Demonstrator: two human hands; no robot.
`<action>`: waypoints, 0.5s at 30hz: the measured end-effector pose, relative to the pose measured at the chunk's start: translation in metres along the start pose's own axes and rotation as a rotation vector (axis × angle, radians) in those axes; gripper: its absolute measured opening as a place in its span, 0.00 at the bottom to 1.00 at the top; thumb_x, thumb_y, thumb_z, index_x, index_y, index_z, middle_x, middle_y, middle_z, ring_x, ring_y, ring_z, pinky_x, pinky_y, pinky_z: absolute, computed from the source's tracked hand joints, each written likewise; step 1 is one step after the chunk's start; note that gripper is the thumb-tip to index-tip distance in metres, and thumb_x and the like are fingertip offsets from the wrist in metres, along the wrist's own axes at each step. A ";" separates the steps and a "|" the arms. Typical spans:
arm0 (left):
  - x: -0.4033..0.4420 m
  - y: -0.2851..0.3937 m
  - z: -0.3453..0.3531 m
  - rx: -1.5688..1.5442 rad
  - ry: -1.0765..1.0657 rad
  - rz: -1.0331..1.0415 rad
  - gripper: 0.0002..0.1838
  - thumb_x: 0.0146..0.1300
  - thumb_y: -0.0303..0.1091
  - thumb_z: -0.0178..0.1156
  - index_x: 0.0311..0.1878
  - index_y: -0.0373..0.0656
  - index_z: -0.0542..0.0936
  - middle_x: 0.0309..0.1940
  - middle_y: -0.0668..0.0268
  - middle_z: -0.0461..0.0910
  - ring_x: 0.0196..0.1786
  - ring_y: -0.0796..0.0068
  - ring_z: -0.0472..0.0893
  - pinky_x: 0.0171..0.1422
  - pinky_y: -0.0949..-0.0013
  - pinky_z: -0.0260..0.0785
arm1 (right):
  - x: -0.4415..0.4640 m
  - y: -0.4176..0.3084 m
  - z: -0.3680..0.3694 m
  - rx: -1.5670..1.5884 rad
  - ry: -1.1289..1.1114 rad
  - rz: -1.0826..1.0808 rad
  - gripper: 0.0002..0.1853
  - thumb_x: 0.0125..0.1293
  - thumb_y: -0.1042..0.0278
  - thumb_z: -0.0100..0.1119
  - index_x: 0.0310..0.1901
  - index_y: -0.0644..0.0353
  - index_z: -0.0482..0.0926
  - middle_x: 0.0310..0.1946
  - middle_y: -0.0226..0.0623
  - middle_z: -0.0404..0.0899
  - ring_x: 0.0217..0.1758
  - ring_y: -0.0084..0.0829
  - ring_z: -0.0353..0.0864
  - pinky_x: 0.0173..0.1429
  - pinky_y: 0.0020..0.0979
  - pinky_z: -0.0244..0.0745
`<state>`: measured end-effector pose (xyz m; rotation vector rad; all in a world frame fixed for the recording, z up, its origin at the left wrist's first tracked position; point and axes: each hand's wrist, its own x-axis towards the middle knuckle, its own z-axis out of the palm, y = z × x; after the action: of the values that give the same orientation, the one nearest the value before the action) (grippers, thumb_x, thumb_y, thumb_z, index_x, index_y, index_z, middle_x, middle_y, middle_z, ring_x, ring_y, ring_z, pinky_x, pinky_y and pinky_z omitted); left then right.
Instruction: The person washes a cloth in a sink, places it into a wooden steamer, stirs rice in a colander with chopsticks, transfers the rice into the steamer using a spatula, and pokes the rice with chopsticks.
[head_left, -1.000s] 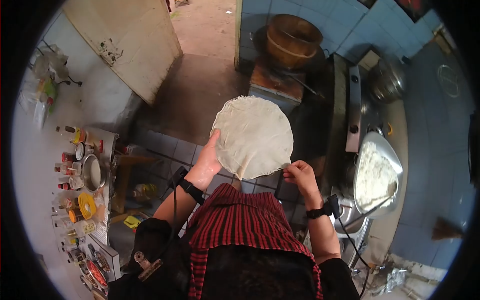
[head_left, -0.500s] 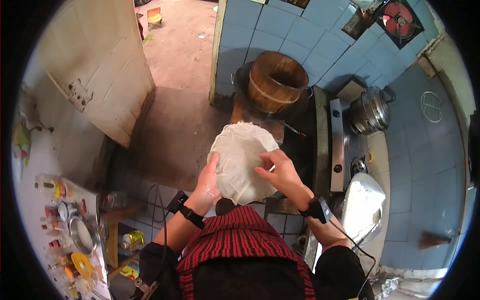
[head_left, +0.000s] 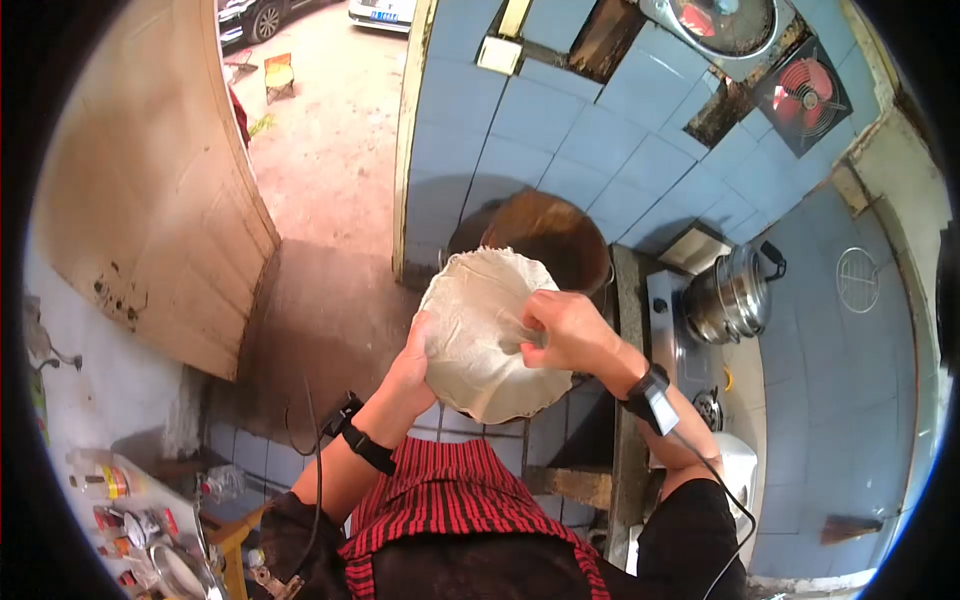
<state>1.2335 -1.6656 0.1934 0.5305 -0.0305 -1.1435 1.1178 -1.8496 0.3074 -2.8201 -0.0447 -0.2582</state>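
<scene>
A round, pale, thin sheet that looks like dough (head_left: pixel 480 340) is held up in front of my apron. My left hand (head_left: pixel 410 370) grips its left edge, thumb on the near face and the other fingers hidden behind. My right hand (head_left: pixel 565 330) is over the right part of the sheet, fingers curled and closed at its surface; what they pinch, if anything, is hidden. Creases run across the sheet, and its upper rim is ragged.
Behind the sheet stands a wooden tub (head_left: pixel 550 225). On the right are a stove (head_left: pixel 665 320) and a steel pot (head_left: pixel 730 295). Bottles and jars crowd a shelf (head_left: pixel 150 490) at lower left. An open door (head_left: pixel 150 200) stands at left.
My right hand has moved from the sheet's lower right edge onto its face, and its fingers have closed. The view has tilted up, showing more wall and the cars outside.
</scene>
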 end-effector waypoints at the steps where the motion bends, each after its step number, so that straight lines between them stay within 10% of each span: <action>1: 0.014 0.011 -0.001 0.006 -0.010 0.001 0.32 0.71 0.58 0.42 0.65 0.40 0.66 0.59 0.58 0.73 0.57 0.63 0.75 0.65 0.59 0.67 | 0.009 0.014 -0.010 0.023 -0.039 0.022 0.15 0.43 0.62 0.66 0.29 0.59 0.73 0.26 0.39 0.75 0.31 0.43 0.77 0.36 0.38 0.74; 8: 0.094 0.063 -0.059 -0.123 0.159 -0.240 0.21 0.68 0.53 0.50 0.42 0.42 0.75 0.34 0.64 0.79 0.38 0.70 0.78 0.44 0.65 0.72 | 0.067 0.181 -0.057 0.118 -0.068 0.409 0.14 0.44 0.65 0.67 0.30 0.64 0.76 0.22 0.35 0.77 0.25 0.25 0.73 0.29 0.28 0.69; 15: 0.154 0.107 -0.134 -0.195 0.465 -0.217 0.06 0.64 0.38 0.55 0.34 0.50 0.77 0.27 0.74 0.78 0.30 0.78 0.76 0.37 0.72 0.71 | 0.126 0.329 -0.003 0.156 -0.389 0.652 0.16 0.39 0.58 0.67 0.20 0.64 0.78 0.14 0.38 0.75 0.18 0.35 0.74 0.25 0.35 0.70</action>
<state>1.4300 -1.7156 0.0833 0.6245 0.5466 -1.1934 1.2606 -2.1636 0.2341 -2.5168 0.7165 0.4186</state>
